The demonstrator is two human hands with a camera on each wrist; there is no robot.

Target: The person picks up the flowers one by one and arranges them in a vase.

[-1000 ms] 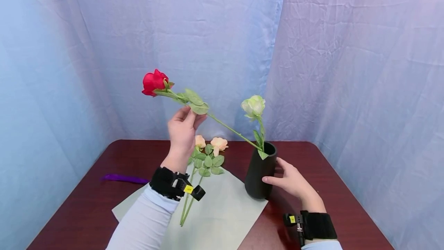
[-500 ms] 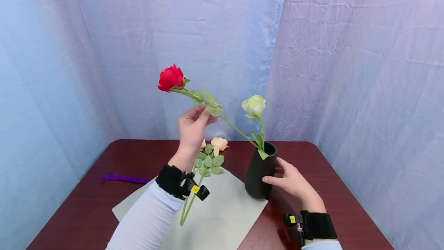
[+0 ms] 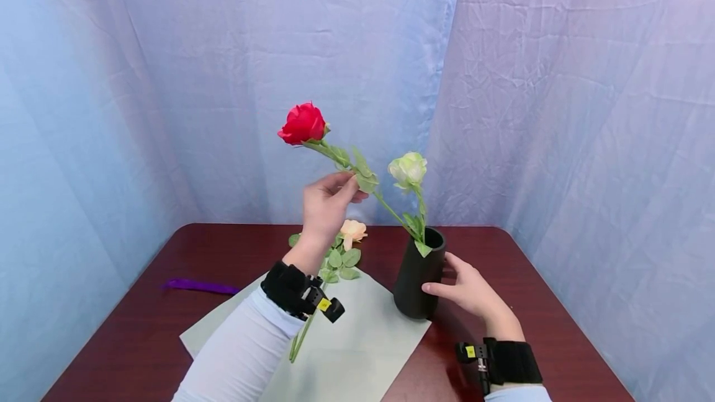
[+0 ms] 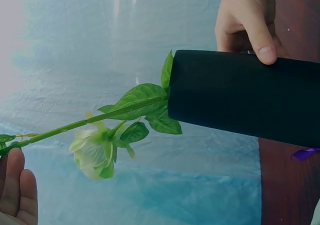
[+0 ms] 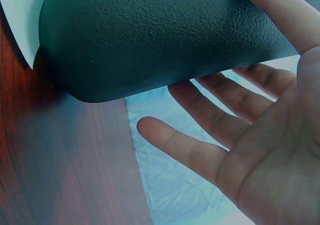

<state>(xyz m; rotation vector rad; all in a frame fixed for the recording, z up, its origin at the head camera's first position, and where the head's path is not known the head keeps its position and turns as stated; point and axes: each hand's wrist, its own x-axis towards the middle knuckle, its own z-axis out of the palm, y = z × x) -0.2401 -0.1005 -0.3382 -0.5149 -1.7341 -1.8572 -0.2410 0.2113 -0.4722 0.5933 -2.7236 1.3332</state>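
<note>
My left hand [image 3: 329,203] pinches the leafy stem of a red rose [image 3: 303,124] between thumb and fingers. The rose slants down to the right, its lower stem entering the mouth of a black vase [image 3: 414,284]. Standing in that vase is a pale green-white rose [image 3: 408,169], its leaves at the rim. My right hand [image 3: 475,290] holds the vase from the right, thumb on the near side and fingers behind. In the right wrist view the little finger [image 5: 175,142] is apart from the vase [image 5: 140,40]. The stem end inside the vase is hidden.
Peach roses [image 3: 353,232] with green leaves lie on pale wrapping paper [image 3: 363,334], partly hidden behind my left forearm. A purple ribbon [image 3: 201,286] lies at the left on the dark red table [image 3: 134,327]. Blue-lilac curtains [image 3: 279,48] hang behind.
My left hand has moved right toward the vase. The red rose has come along, now steeper, with less stem showing above the rim. The right hand and vase stay put.
</note>
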